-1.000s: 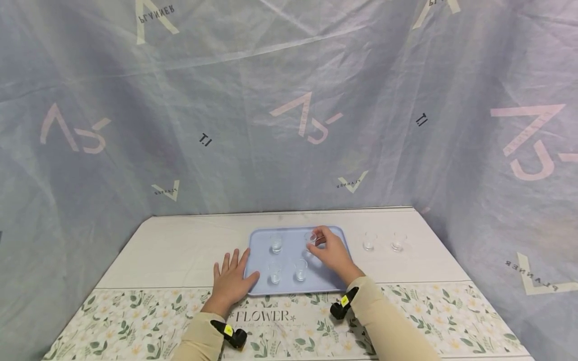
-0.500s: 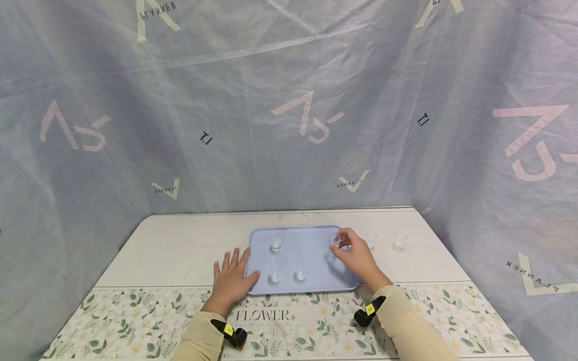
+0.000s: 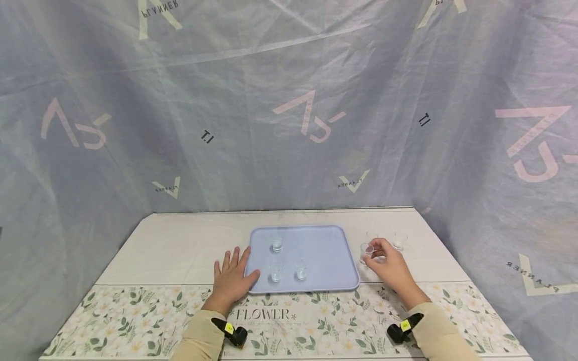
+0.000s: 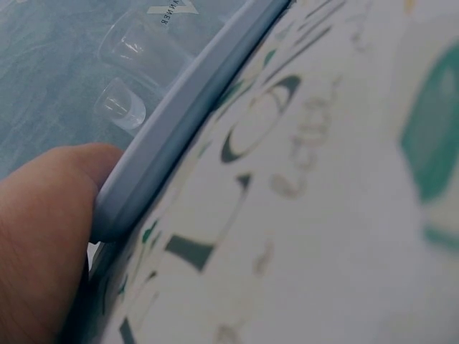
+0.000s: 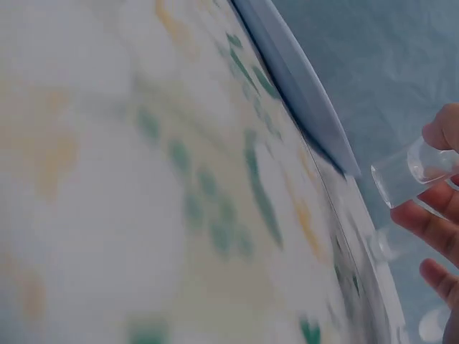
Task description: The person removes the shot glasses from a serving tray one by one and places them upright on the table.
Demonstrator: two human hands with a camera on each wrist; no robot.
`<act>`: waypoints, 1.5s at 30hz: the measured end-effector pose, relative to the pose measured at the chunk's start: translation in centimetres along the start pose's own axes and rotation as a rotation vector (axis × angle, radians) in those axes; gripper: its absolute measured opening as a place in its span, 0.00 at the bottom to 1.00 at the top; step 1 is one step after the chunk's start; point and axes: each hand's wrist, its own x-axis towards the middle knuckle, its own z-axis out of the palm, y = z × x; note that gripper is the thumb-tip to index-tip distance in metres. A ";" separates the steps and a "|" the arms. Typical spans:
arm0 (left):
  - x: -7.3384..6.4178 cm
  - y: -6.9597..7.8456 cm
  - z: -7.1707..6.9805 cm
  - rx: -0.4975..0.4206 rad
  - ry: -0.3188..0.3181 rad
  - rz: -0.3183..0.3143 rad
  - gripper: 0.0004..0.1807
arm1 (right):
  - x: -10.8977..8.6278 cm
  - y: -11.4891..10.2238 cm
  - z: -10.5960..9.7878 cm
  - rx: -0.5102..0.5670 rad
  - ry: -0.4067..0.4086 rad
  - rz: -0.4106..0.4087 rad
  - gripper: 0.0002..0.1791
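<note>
A small clear shot glass is pinched between the thumb and fingers of my right hand, just off the right side of the blue tray. The right wrist view shows the same shot glass in the fingertips. My left hand lies with spread, straight fingers at the tray's left edge, its thumb over the rim. Three shot glasses stand on the tray: one at the back left, one at the front left and one at the front middle.
Right of the tray stand two more shot glasses, one partly hidden behind my right hand and another farther right. A white tabletop with a floral front band lies underneath. Grey printed cloth hangs behind and at both sides.
My right hand has carried a shot glass rightward from the back of the tray, past its right edge, to beside the other two glasses. The left hand has stayed in place.
</note>
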 end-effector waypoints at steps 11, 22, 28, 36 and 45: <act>0.1 0.1 0.1 0.006 0.007 0.004 0.44 | -1.1 3.0 -3.5 -0.058 0.054 0.088 0.22; 0.2 0.1 0.0 0.009 0.024 0.017 0.43 | -2.2 4.7 -5.3 -0.123 0.138 0.173 0.25; 0.4 -0.2 0.3 0.014 0.027 0.023 0.44 | -2.3 5.2 -5.5 -0.133 0.169 0.231 0.26; 0.1 0.2 -0.3 0.017 0.013 0.016 0.43 | -2.5 5.7 -5.5 -0.153 0.145 0.240 0.24; -0.1 0.2 -0.4 0.008 0.004 0.008 0.43 | -2.2 5.8 -6.0 -0.061 0.098 0.280 0.37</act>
